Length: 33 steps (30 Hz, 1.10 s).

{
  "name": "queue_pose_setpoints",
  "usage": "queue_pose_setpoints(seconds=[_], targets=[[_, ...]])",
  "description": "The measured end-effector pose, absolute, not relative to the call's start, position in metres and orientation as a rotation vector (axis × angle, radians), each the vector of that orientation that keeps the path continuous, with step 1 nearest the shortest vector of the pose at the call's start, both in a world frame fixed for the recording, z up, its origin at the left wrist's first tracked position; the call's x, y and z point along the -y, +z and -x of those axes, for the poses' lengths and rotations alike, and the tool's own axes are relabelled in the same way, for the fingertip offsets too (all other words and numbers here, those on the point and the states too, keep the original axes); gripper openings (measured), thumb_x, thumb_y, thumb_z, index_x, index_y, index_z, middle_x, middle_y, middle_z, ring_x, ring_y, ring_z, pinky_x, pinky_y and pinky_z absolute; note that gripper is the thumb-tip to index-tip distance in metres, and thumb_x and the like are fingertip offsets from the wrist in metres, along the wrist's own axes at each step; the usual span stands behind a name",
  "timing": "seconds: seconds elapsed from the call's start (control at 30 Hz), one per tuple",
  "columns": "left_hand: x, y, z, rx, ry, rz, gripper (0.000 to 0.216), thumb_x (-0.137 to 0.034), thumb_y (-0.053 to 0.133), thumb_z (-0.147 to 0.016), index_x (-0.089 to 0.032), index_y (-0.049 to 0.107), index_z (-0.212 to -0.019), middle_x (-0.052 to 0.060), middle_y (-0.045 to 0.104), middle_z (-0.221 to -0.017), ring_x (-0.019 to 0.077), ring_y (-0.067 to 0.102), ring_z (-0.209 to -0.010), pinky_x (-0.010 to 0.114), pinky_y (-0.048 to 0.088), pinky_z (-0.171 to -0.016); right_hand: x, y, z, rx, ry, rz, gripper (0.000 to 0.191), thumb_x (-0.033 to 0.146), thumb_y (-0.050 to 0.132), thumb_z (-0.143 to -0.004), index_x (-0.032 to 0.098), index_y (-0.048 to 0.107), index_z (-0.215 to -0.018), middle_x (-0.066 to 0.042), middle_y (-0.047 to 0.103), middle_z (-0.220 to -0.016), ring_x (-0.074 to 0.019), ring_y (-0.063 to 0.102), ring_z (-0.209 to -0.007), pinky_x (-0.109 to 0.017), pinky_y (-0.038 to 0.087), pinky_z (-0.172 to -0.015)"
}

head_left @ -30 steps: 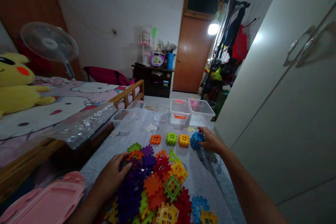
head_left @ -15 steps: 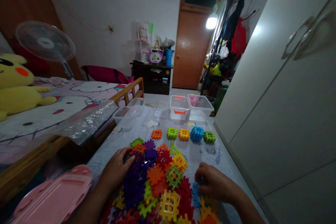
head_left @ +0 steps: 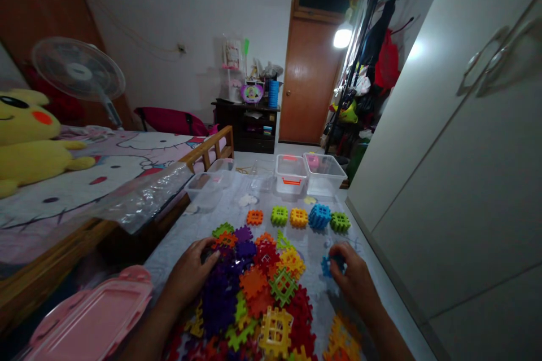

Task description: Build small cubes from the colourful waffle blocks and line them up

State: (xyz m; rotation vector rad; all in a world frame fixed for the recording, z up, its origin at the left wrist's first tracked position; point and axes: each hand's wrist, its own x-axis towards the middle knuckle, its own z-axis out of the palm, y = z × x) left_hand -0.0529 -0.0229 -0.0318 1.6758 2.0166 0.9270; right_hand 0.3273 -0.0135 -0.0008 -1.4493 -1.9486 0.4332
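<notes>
Head camera faces forward, down; left hand [head_left: 188,276], right hand [head_left: 353,279] close.

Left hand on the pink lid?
No, the left hand rests on the colourful interlocking blocks, apart from the pink lid.

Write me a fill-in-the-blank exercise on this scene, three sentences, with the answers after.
The right hand holds a small ____ interlocking block.
The left hand rests on the heap of plastic blocks, and in the row of blocks beyond that heap, the leftmost one is ____.
A yellow plush toy lies on the ____.

Missing words: blue; orange; bed.
</notes>
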Motion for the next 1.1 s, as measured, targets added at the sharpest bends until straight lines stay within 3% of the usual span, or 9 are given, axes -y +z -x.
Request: queue_pose_setpoints(seconds=[0.1,0.3,0.43,0.57,0.8,1.1], targets=[[0.022,-0.031,0.053,-2.005,0.903,-1.69,0.046,-0.048,0.049,-0.08,-0.017,0.062,-0.112,0.01,0.067,-0.116,0.0261,0.062,-0.11,0.04,0.047,-0.099,0.01,-0.007,-0.329,1.901,0.329,1.39,0.011,0.015,0.042,-0.078,0.023,0.049,-0.08,-0.007,0.058,-0.089,-0.0234,0.055,-0.09,-0.037,0.044,-0.084],[0.022,-0.028,0.053,-2.017,0.832,-1.717,0.049,-0.049,0.047,-0.081,-0.015,0.061,-0.114,0.012,0.066,-0.117,0.0261,0.062,-0.11,0.039,0.047,-0.099,0.018,-0.005,-0.332,2.152,0.556,1.425,0.019,0.01,0.043,-0.063,0.023,0.05,-0.076,-0.004,0.058,-0.087,-0.0225,0.054,-0.092,-0.037,0.043,-0.088],[0.022,-0.03,0.054,-2.02,0.863,-1.731,0.049,-0.05,0.048,-0.08,-0.016,0.062,-0.113,0.011,0.067,-0.115,0.0264,0.063,-0.108,0.039,0.048,-0.097,0.021,-0.002,-0.339,2.145,0.516,1.56,0.026,0.019,0.05,-0.067,0.021,0.055,-0.093,-0.008,0.058,-0.107,-0.0271,0.05,-0.11,-0.042,0.038,-0.099],[0.022,-0.031,0.054,-2.01,0.852,-1.73,0.05,-0.05,0.048,-0.081,-0.015,0.061,-0.114,0.011,0.066,-0.116,0.026,0.063,-0.109,0.038,0.048,-0.097,0.02,-0.009,-0.349,2.134,0.465,1.775,0.051,0.03,0.061,-0.066,0.02,0.055,-0.116,-0.013,0.054,-0.124,-0.034,0.043,-0.122,-0.048,0.034,-0.104],[0.02,-0.033,0.055,-2.004,0.84,-1.712,0.051,-0.049,0.046,-0.08,-0.015,0.061,-0.115,0.012,0.065,-0.117,0.0267,0.061,-0.11,0.04,0.046,-0.1,0.018,-0.014,-0.351,2.145,0.543,1.734,0.054,0.026,0.056,-0.068,0.019,0.057,-0.122,-0.012,0.054,-0.129,-0.03,0.043,-0.126,-0.042,0.033,-0.109],[0.023,-0.028,0.052,-1.974,0.883,-1.66,0.05,-0.05,0.048,-0.08,-0.016,0.061,-0.114,0.011,0.065,-0.117,0.0264,0.062,-0.108,0.039,0.048,-0.096,0.018,-0.024,-0.341,2.247,0.525,1.656,0.061,0.018,0.049,-0.067,0.018,0.054,-0.127,-0.011,0.049,-0.136,-0.0282,0.038,-0.132,-0.047,0.026,-0.113]])
